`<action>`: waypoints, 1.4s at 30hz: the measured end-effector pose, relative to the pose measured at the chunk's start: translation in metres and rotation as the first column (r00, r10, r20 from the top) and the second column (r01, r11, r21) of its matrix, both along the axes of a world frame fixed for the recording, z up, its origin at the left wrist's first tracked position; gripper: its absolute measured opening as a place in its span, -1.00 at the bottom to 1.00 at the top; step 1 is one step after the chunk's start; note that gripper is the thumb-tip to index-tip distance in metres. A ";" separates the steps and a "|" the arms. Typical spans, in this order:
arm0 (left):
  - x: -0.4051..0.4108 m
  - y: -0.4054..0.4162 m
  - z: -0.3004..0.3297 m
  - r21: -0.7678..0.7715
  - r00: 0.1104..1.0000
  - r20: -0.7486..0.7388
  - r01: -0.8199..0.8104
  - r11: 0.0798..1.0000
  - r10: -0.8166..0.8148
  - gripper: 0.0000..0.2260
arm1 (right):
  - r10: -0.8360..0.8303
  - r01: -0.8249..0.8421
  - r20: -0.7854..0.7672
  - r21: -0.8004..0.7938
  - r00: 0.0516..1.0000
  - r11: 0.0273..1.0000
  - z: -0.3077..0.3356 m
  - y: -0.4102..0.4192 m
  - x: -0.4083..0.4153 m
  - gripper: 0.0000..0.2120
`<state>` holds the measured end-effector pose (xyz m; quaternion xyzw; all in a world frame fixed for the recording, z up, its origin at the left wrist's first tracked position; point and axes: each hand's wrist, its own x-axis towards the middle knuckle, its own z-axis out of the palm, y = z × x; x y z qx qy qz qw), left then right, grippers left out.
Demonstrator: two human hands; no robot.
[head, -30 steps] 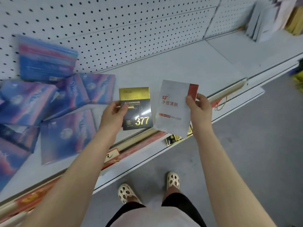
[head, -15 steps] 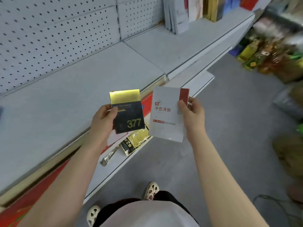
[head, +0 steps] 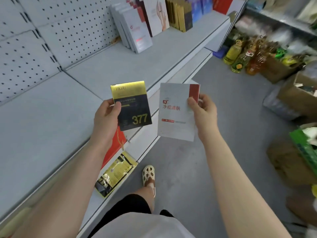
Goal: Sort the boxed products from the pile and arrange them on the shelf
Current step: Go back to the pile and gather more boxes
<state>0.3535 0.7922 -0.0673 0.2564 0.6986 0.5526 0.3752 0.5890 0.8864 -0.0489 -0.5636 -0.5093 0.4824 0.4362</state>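
Observation:
My left hand [head: 107, 115] grips a black-and-gold box marked 377 [head: 132, 107] by its left edge, held above the front of the grey shelf [head: 51, 121]. My right hand [head: 203, 114] holds a white box with a red corner and red lettering [head: 175, 114] by its right edge, out over the floor. Further along the shelf, upright rows of matching white boxes [head: 135, 28] and gold-and-black boxes [head: 181, 14] lean against the pegboard.
A gold foil packet [head: 115, 174] and a red box with a tassel [head: 115, 148] lie on the lower ledge below my left arm. Oil bottles [head: 243, 55], cardboard boxes [head: 295, 95] and a green crate [head: 305, 148] crowd the floor at right. My sandalled foot [head: 149, 176] is on grey floor.
The view has swung right along the shelf: the pile of blue boxes has left the frame and the sorted rows have come closer. Both hands keep their boxes.

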 end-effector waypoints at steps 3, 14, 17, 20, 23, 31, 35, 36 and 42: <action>-0.002 0.062 0.001 0.023 0.999 0.027 -0.041 0.999 0.040 -0.79 | 0.030 -0.030 -0.010 -0.011 1.000 0.999 0.005 0.066 -0.007 -0.88; -0.020 0.227 0.027 0.034 0.970 0.021 -0.244 0.969 0.243 -0.86 | 0.284 -0.284 0.018 0.059 0.959 0.957 0.028 0.279 -0.049 -0.72; -0.024 0.254 0.022 0.018 0.928 0.017 -0.372 0.928 0.372 -0.85 | 0.477 -0.478 0.036 0.096 0.878 0.873 0.025 0.334 -0.072 -0.62; -0.022 0.275 0.017 0.020 0.843 0.050 -0.536 0.844 0.535 -0.85 | 0.649 -0.647 0.038 0.144 0.759 0.749 0.018 0.389 -0.097 -0.62; -0.009 0.294 0.012 0.027 0.756 0.109 -0.652 0.758 0.646 -0.84 | 0.759 -0.759 0.062 0.128 0.648 0.638 0.013 0.434 -0.121 -0.63; 0.026 0.321 0.004 0.000 0.596 0.130 -0.799 0.601 0.792 -0.86 | 0.927 -0.929 0.123 0.165 0.354 0.332 0.010 0.501 -0.184 -0.53; 0.027 0.328 0.003 -0.014 0.573 0.110 -0.816 0.578 0.812 -0.85 | 0.913 -0.936 0.231 0.195 0.335 0.294 0.003 0.522 -0.209 -0.54; 0.027 0.330 0.003 -0.018 0.573 0.106 -0.816 0.578 0.812 -0.84 | 0.890 -0.932 0.292 0.202 0.350 0.301 0.002 0.526 -0.215 -0.54; 0.023 0.344 0.008 0.011 0.590 0.105 -0.805 0.593 0.800 -0.83 | 0.744 -0.902 0.517 0.311 0.424 0.298 -0.009 0.533 -0.239 -0.50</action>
